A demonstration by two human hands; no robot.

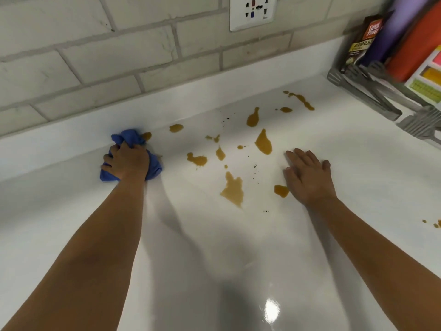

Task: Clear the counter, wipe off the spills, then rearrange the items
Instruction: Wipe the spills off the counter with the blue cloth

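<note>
My left hand (127, 161) grips a bunched blue cloth (130, 137) and presses it on the white counter (214, 259), close to the low back ledge. A small brown spill (147, 135) touches the cloth's right edge. Several brown spill patches (233, 187) and tiny dark specks (254, 166) spread over the counter's middle, between my hands. My right hand (307, 176) lies flat, palm down with fingers spread, on the counter. A brown patch (281, 190) sits at its left edge.
A grey rack (362, 89) at the far right holds a brown packet (365, 39), purple and orange items and a white box with coloured labels. A wall socket (253, 13) sits in the tiled backsplash. More small brown drops (436, 223) lie at the right edge.
</note>
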